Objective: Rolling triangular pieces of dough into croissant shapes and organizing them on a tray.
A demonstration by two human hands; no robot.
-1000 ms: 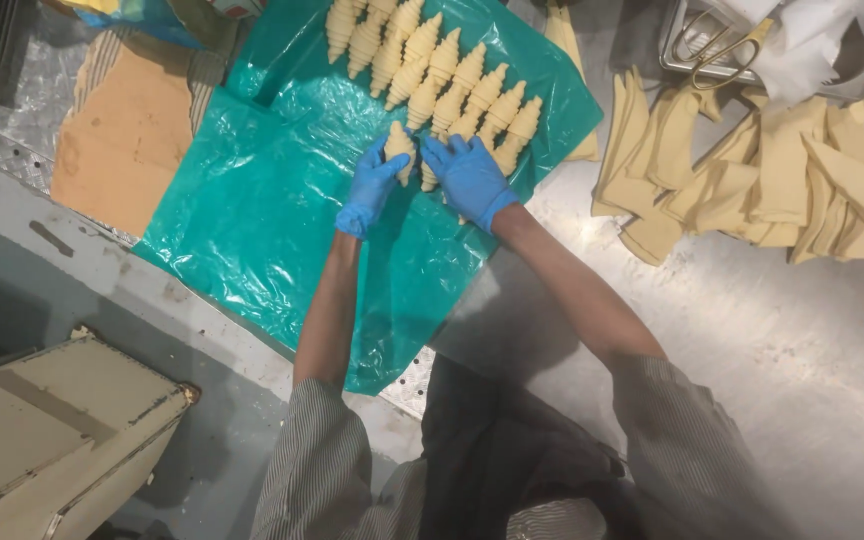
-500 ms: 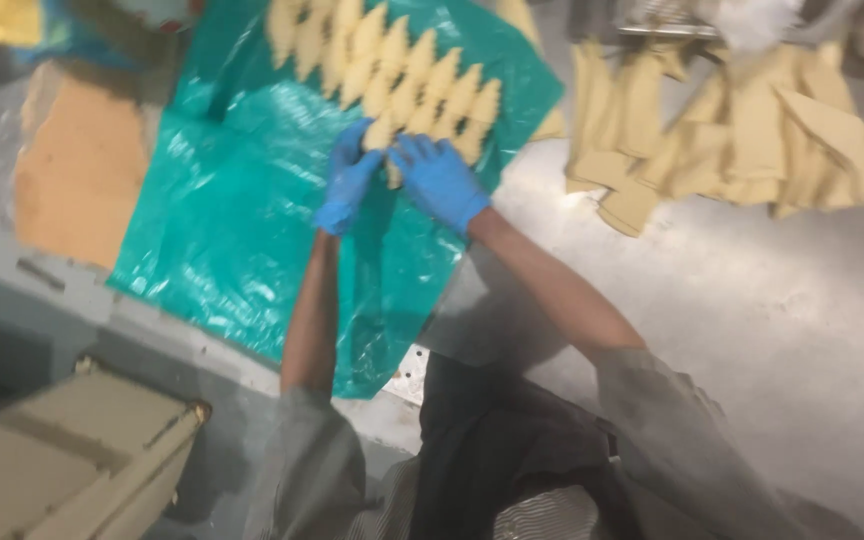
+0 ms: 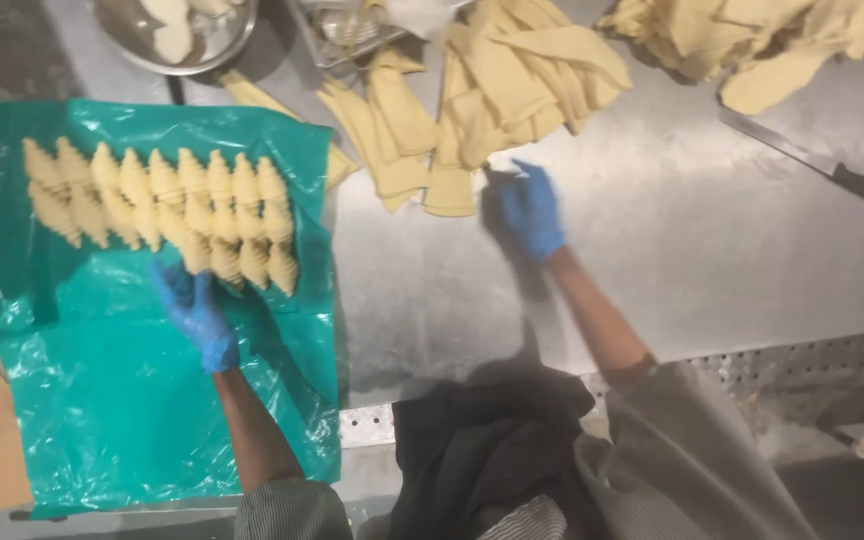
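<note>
Here the right hand [image 3: 532, 212], fingers spread and empty, lay just below the cut dough triangles [image 3: 452, 160]; left hand [image 3: 195, 312] rested flat beside the rolled croissants [image 3: 167, 205], farther off.

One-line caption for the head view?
Gloved left hand rests beside shaped dough rolls on green plastic; right hand reaches toward dough strips.

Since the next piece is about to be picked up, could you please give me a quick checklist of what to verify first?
1. Right hand gloved and at the cut dough triangles: ok.
2. Right hand's grip on a triangle: cannot tell, blurred.
3. Left hand gloved, beside the rolled croissants: ok.
4. Bare space on the green plastic sheet below the rows: ok.
5. Knife lying apart from both hands: ok.
</note>
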